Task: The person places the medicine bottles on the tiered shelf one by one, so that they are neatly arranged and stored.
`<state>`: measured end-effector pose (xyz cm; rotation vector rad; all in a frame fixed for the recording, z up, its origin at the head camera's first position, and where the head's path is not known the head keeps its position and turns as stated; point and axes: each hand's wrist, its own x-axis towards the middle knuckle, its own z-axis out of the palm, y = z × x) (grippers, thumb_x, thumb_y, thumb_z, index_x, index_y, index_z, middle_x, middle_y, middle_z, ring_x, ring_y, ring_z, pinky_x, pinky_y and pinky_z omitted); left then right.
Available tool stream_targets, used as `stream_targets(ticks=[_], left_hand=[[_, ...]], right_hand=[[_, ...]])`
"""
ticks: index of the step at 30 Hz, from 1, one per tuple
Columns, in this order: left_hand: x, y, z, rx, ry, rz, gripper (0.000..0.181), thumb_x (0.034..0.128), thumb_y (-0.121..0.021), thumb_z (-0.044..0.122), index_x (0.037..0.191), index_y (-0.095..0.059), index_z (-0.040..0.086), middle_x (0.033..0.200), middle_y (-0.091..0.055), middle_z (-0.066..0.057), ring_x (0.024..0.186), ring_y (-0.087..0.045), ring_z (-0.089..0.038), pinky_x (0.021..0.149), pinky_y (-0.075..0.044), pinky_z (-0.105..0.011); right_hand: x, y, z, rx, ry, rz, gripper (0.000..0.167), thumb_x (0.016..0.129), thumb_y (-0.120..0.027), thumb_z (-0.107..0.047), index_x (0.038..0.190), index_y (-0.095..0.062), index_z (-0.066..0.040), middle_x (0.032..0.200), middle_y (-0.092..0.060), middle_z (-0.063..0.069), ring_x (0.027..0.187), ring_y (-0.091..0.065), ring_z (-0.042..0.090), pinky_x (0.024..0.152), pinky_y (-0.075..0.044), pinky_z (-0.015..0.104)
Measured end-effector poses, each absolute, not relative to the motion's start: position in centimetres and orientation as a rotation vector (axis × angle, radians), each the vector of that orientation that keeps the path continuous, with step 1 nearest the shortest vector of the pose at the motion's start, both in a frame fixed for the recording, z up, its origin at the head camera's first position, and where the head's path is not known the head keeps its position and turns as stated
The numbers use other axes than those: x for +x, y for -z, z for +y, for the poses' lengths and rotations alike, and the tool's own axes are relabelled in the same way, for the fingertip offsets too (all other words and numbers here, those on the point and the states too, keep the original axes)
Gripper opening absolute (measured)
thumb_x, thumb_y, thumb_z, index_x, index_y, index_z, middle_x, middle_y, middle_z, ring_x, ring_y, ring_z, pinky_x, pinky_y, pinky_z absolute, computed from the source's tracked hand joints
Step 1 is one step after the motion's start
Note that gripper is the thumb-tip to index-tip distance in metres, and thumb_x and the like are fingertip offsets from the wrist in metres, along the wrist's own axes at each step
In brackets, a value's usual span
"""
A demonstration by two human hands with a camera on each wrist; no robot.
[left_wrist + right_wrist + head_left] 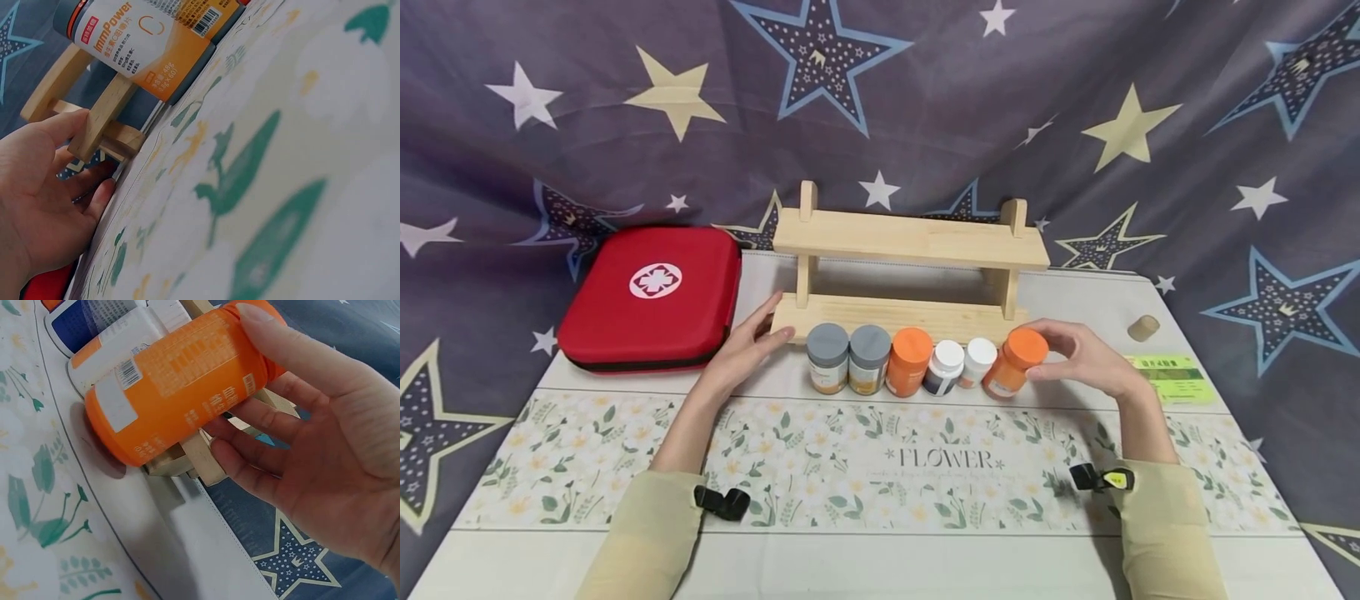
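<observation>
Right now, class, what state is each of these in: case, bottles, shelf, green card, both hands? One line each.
Red case: closed
Left gray bottle: capped, upright
Right gray bottle: capped, upright
Left orange bottle: capped, upright
Left white bottle: capped, upright
Right white bottle: capped, upright
Right orange bottle: capped, held
Shelf: standing upright
Green card: lying flat
Left hand: touching shelf
Right hand: holding right orange bottle

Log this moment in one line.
left hand: at left end of wooden rack | right hand: holding rightmost orange bottle | red case: closed
</observation>
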<state>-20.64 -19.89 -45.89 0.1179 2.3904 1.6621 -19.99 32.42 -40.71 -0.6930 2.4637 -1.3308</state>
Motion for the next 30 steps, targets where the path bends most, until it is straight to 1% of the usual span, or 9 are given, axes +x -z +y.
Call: stream_targets(ticks=[5, 11, 16, 21, 25, 30], left_hand=[[-20.7, 45.9, -19.8, 0.109, -1.663, 2.388, 0.081, 0.1010, -0.064, 0.042, 0.166, -0.016, 0.033, 0.170, -0.028, -0.015, 0.159, -0.024, -0.035, 0.128, -0.025, -0.055], [-20.6, 45.9, -19.9, 0.110, -1.678, 2.376, 0.081, 0.1012, -0.064, 0.042, 0.166, -0.017, 0.033, 0.170, -0.027, -0.015, 0.159, -0.024, -0.035, 0.126, -0.029, -0.055], [-20.6, 45.9, -19.9, 0.112, -1.674, 2.377, 0.081, 0.1012, -0.064, 0.042, 0.166, -0.016, 0.033, 0.168, -0.030, -0.016, 0.158, -0.025, -0.034, 0.126, -0.030, -0.055], [-20.7, 45.8, -19.9, 0.103, -1.667, 2.389, 0.081, 0.1011, -0.064, 0.042, 0.166, -0.016, 0.033, 0.168, -0.032, -0.016, 0.158, -0.026, -0.033, 0.127, -0.028, -0.055], [-20.6, 45.8, -19.9, 0.095, -1.663, 2.391, 0.081, 0.1014, -0.063, 0.042, 0.166, -0.015, 0.033, 0.168, -0.032, -0.016, 0.157, -0.027, -0.034, 0.127, -0.027, -0.055], [-20.5, 45.8, -19.8, 0.106, -1.653, 2.387, 0.082, 0.1016, -0.063, 0.042, 0.166, -0.014, 0.033, 0.169, -0.029, -0.016, 0.158, -0.025, -0.034, 0.127, -0.027, -0.055]], right_hand=[[-19.7, 40.4, 32.6, -0.687, 1.463, 2.436, 0.049, 0.085, -0.079, 0.001, 0.132, -0.064, -0.006, 0.120, -0.073, -0.001, 0.110, -0.069, 0.010, 0.096, -0.053, 0.020], [-19.6, 40.2, 33.0, -0.686, 1.615, 2.402, 0.048, 0.089, -0.069, 0.009, 0.135, -0.060, -0.001, 0.120, -0.072, -0.007, 0.107, -0.070, 0.007, 0.090, -0.057, 0.020], [-19.7, 39.7, 33.1, -0.716, 1.678, 2.406, 0.048, 0.092, -0.062, 0.012, 0.139, -0.058, -0.002, 0.124, -0.069, -0.009, 0.108, -0.067, 0.004, 0.088, -0.056, 0.018], [-20.0, 38.5, 33.4, -0.717, 1.676, 2.419, 0.050, 0.095, -0.061, 0.010, 0.142, -0.056, -0.007, 0.124, -0.068, -0.009, 0.108, -0.067, 0.003, 0.089, -0.055, 0.017], [-20.3, 37.5, 33.8, -0.717, 1.697, 2.371, 0.051, 0.097, -0.057, 0.011, 0.144, -0.053, -0.009, 0.124, -0.068, -0.008, 0.108, -0.068, 0.004, 0.089, -0.058, 0.020], [-20.7, 36.4, 34.0, -0.712, 1.670, 2.376, 0.050, 0.099, -0.056, 0.008, 0.144, -0.052, -0.012, 0.124, -0.068, -0.008, 0.106, -0.070, 0.005, 0.085, -0.062, 0.025]])
